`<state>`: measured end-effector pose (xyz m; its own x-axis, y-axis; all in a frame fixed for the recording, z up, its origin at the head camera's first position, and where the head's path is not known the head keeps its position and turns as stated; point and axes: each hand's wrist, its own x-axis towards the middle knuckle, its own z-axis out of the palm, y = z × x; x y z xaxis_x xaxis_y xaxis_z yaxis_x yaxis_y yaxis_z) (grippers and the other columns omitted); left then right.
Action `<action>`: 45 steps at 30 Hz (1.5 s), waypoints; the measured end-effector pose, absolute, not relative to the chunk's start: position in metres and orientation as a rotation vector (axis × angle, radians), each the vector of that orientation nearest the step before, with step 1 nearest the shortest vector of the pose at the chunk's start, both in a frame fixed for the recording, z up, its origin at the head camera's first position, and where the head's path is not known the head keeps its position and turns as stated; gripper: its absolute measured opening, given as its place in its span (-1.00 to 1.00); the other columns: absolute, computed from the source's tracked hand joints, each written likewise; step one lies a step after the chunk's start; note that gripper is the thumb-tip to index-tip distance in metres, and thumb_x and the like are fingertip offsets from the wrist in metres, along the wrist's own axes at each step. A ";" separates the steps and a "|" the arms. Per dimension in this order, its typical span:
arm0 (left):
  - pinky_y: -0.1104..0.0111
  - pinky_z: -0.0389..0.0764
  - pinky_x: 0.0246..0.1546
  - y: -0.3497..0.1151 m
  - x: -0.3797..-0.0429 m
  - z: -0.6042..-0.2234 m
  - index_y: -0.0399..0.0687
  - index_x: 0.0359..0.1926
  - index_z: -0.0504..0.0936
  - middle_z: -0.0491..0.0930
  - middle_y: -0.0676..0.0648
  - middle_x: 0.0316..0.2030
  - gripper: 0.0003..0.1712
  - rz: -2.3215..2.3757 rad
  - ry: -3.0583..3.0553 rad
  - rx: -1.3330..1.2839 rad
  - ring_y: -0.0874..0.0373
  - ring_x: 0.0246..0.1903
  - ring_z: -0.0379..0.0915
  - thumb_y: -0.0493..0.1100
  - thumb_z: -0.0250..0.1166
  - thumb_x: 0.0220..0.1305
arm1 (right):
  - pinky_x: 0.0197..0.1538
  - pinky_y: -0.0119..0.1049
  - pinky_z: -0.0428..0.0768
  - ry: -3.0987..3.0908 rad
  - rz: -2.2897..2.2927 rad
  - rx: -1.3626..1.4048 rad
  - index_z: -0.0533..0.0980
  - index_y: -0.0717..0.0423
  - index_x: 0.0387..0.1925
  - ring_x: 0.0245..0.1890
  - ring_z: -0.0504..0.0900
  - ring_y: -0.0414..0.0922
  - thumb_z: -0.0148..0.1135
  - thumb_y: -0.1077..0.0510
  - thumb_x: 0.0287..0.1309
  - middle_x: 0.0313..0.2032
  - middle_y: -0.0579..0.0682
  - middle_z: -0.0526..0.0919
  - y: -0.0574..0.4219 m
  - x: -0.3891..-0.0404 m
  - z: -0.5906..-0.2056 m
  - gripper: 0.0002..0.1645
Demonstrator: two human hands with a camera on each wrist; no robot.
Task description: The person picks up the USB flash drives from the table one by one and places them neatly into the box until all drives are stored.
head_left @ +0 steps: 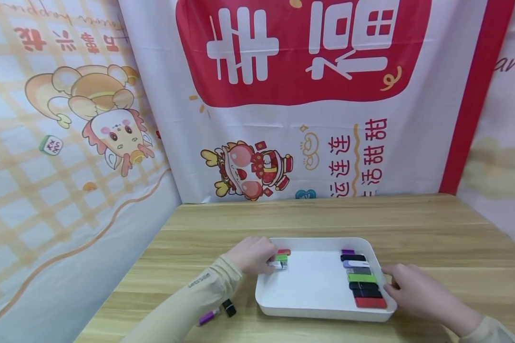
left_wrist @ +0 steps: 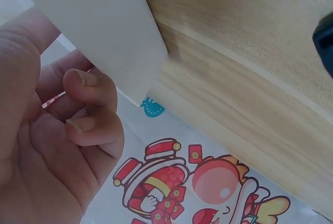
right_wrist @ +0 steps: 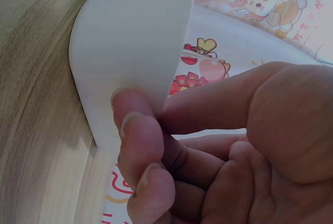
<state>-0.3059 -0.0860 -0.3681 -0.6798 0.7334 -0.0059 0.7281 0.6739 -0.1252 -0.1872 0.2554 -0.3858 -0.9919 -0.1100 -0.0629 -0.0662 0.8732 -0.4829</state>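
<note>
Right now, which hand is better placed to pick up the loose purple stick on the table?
Probably the left hand: it is at the end of the tray nearest the purple stick, while the right hand pinches the opposite end.

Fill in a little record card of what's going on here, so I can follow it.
Container: white tray on a wooden table
Tray, right side: row of small sticks, red nearest the person, purple farthest
Tray, left side: red stick, green stick, whitish stick
Outside tray: loose purple stick and loose black stick, left of it
Left hand: over the tray's left wall, at the whitish stick; grip unclear
Right hand: pinches the tray's right wall
Backdrop: printed cloth
</note>
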 end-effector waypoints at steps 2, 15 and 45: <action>0.46 0.34 -0.61 -0.085 -0.306 -0.368 0.08 -0.50 0.53 0.39 0.19 -0.61 -0.76 0.203 -2.836 -1.229 0.30 -0.63 0.27 -0.07 0.46 0.11 | -0.58 -0.32 0.43 2.959 -0.754 -0.144 0.46 0.51 0.12 -0.63 0.44 -0.13 0.28 0.26 0.21 -0.60 -0.04 0.45 0.255 -0.187 -0.386 -0.49; 0.44 0.34 -0.63 -0.083 -0.307 -0.369 0.12 -0.61 0.41 0.38 0.16 -0.59 -0.63 0.363 -2.786 -1.220 0.28 -0.65 0.29 -0.04 0.46 0.10 | -0.57 -0.32 0.42 2.965 -0.718 -0.159 0.46 0.53 0.10 -0.62 0.43 -0.14 0.28 0.25 0.22 -0.59 -0.04 0.45 0.250 -0.187 -0.381 -0.50; 0.44 0.49 -0.49 -0.137 -0.274 -0.336 0.11 -0.35 0.58 0.50 0.21 -0.46 -0.92 -0.145 -2.700 -1.099 0.36 -0.53 0.40 -0.08 0.28 0.29 | -0.58 -0.32 0.43 2.977 -0.732 -0.166 0.44 0.56 0.09 -0.63 0.43 -0.15 0.25 0.27 0.22 -0.59 -0.05 0.45 0.250 -0.184 -0.381 -0.50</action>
